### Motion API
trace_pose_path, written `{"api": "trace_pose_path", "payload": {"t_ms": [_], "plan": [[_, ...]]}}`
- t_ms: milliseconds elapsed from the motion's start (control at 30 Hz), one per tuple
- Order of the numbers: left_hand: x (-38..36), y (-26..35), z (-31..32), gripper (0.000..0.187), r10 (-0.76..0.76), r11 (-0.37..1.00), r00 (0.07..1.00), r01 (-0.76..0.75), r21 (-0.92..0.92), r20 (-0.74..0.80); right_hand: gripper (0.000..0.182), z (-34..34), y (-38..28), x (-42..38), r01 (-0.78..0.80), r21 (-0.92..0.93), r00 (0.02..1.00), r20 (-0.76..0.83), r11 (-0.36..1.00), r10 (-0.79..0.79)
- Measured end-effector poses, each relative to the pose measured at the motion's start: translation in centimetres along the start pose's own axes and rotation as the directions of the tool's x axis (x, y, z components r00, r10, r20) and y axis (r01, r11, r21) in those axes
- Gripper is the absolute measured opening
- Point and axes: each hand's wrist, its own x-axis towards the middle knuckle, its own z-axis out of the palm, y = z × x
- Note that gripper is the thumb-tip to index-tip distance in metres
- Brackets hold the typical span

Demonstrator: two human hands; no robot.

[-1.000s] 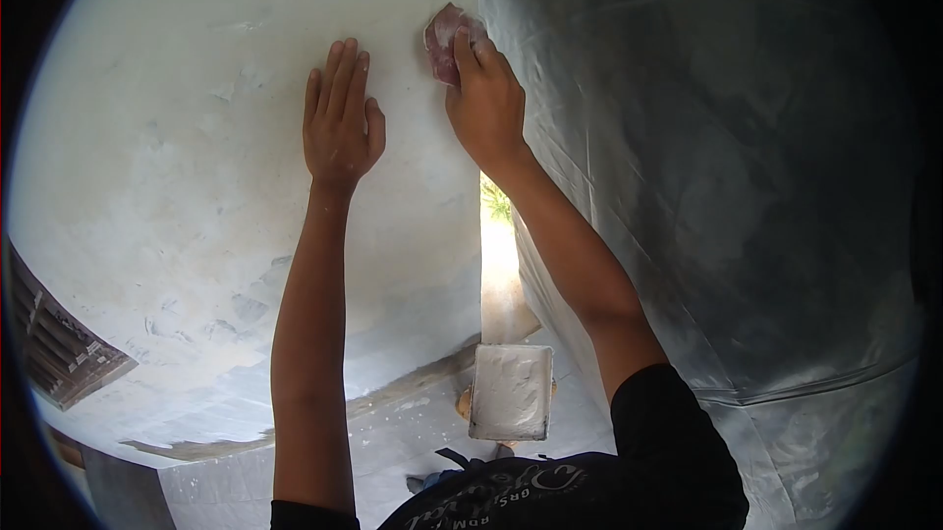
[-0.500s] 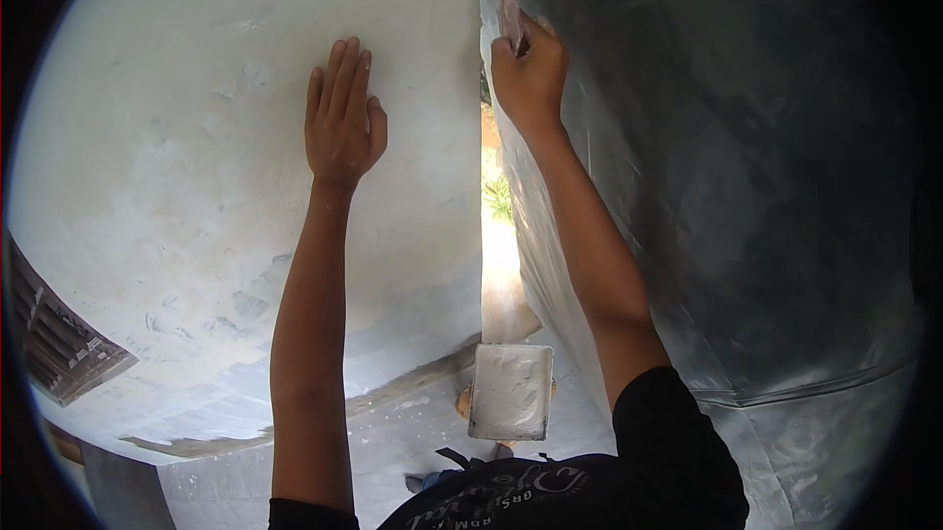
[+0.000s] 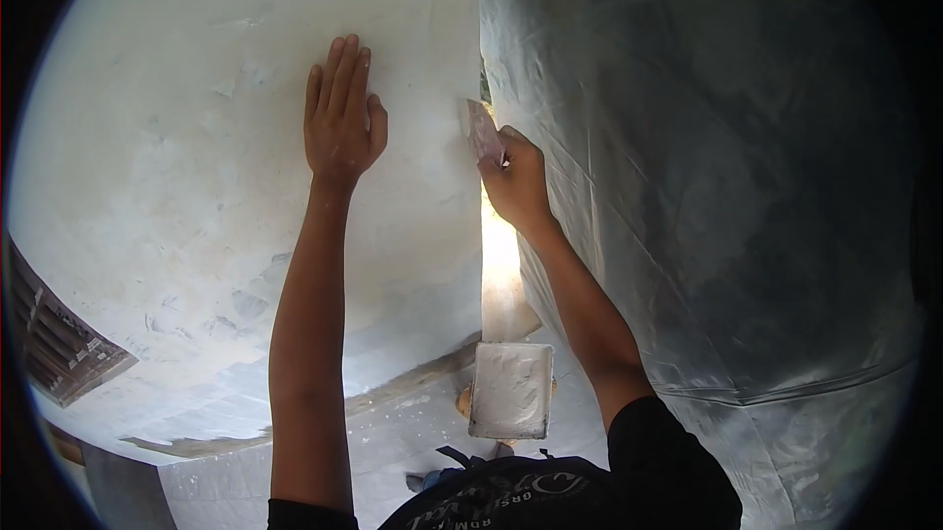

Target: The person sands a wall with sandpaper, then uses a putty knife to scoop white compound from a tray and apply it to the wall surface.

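My left hand (image 3: 342,117) lies flat on the pale plastered wall (image 3: 196,137), fingers stretched upward and thumb a little apart. It holds nothing. Gripped in my right hand (image 3: 519,176) is a flat putty knife (image 3: 481,129), whitish with filler, its blade at the wall's vertical right edge. The handle is mostly hidden by my fingers. Below, near my body, a rectangular tray (image 3: 473,392) filled with smooth white filler (image 3: 513,383) stands on something mostly hidden.
Dark plastic sheeting (image 3: 727,186) hangs to the right of the wall edge, with a bright narrow gap (image 3: 499,265) between them. A slatted vent (image 3: 64,334) is low at the left. Grey sheeting with white spots covers the floor (image 3: 393,432).
My right hand has moved down along the wall edge with the putty knife, and the blade now reaches over the edge. My left hand has stayed in place.
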Motion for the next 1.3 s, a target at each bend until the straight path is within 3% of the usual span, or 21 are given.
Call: {"api": "trace_pose_path", "payload": {"t_ms": [67, 100, 167, 267, 400, 467, 500, 533, 567, 600, 633, 700, 867, 967, 1033, 1133, 1233, 1300], "plan": [[0.1, -0.2, 0.0, 0.049, 0.005, 1.000, 1.000, -0.004, 0.011, -0.007, 0.015, 0.4, -0.3, 0.1, -0.105, 0.385, 0.992, -0.029, 0.917, 0.126], [0.0, -0.2, 0.1, 0.050, 0.003, 1.000, 1.000, -0.003, 0.000, -0.002, 0.009, 0.5, -0.4, 0.4, -0.185, 0.575, 0.974, -0.001, 0.797, 0.227], [-0.1, -0.2, 0.0, 0.051, 0.004, 1.000, 1.000, -0.004, -0.008, 0.007, 0.006, -0.9, -1.0, 2.1, -0.188, 0.713, 0.975, 0.049, 0.675, 0.219], [0.1, -0.1, -0.1, 0.050, -0.005, 1.000, 1.000, 0.005, -0.003, 0.012, 0.006, -1.1, -1.5, 3.9, -0.148, 0.751, 0.971, -0.013, 0.643, 0.239], [-0.1, -0.1, 0.0, 0.051, -0.006, 1.000, 1.000, 0.006, 0.000, 0.013, 0.004, -1.0, -2.0, 4.3, -0.185, 0.786, 0.967, 0.038, 0.590, 0.253], [0.0, -0.2, 0.0, 0.051, -0.003, 1.000, 1.000, 0.003, 0.012, 0.009, 0.016, -0.1, -2.4, 4.6, 0.085, 0.571, 0.977, -0.208, 0.817, 0.044], [-0.1, -0.2, -0.1, 0.052, -0.001, 1.000, 1.000, 0.001, 0.012, 0.011, 0.016, 0.0, -2.6, 4.9, 0.087, 0.570, 0.977, -0.209, 0.817, 0.041], [0.0, -0.2, -0.1, 0.052, 0.002, 1.000, 1.000, -0.002, 0.010, 0.014, 0.025, -0.2, -3.3, 5.5, 0.220, 0.228, 0.943, -0.297, 0.948, -0.147], [0.0, -0.2, -0.1, 0.052, 0.002, 1.000, 1.000, -0.002, 0.009, 0.012, 0.034, -0.2, -3.8, 6.0, 0.317, -0.148, 0.885, -0.308, 0.937, -0.348], [0.0, -0.1, -0.1, 0.051, -0.003, 1.000, 1.000, 0.003, -0.004, 0.014, 0.050, 0.3, -4.1, 6.8, 0.345, -0.304, 0.847, -0.305, 0.888, -0.434], [-0.1, -0.1, -0.1, 0.050, -0.007, 1.000, 1.000, 0.007, -0.016, 0.017, 0.050, 0.9, -4.1, 7.8, 0.345, -0.305, 0.847, -0.305, 0.887, -0.435], [-0.1, -0.1, -0.3, 0.051, -0.009, 1.000, 1.000, 0.009, -0.012, 0.017, 0.051, 1.9, -4.1, 9.4, 0.429, -0.583, 0.710, -0.254, 0.690, -0.657], [0.1, -0.2, 0.0, 0.052, -0.017, 1.000, 1.000, 0.017, -0.024, 0.009, 0.048, 4.7, -2.0, 6.6, 0.427, -0.686, 0.809, -0.001, 0.589, -0.588], [-0.2, 0.0, -0.4, 0.051, -0.009, 0.998, 1.000, 0.010, -0.057, 0.012, 0.053, 5.5, 0.7, 1.3, 0.445, -0.629, 0.857, 0.094, 0.637, -0.507], [0.0, -0.1, -0.4, 0.051, -0.013, 0.998, 1.000, 0.014, -0.058, 0.013, 0.062, 4.9, 0.7, -1.4, 0.450, -0.489, 0.878, 0.092, 0.748, -0.469], [-0.2, -0.2, 0.0, 0.051, -0.014, 0.999, 1.000, 0.014, -0.051, 0.009, 0.072, 2.9, -0.9, -0.8, 0.480, -0.381, 0.856, 0.006, 0.790, -0.517], [0.0, 0.0, -0.3, 0.051, -0.015, 0.999, 1.000, 0.016, -0.040, 0.018, 0.067, 1.0, -4.8, 5.0, 0.421, -0.495, 0.793, -0.207, 0.760, -0.573], [-0.1, 0.0, -0.3, 0.051, -0.016, 0.999, 1.000, 0.017, -0.041, 0.020, 0.063, 1.3, -5.1, 8.4, 0.369, -0.550, 0.797, -0.227, 0.749, -0.560]]}}
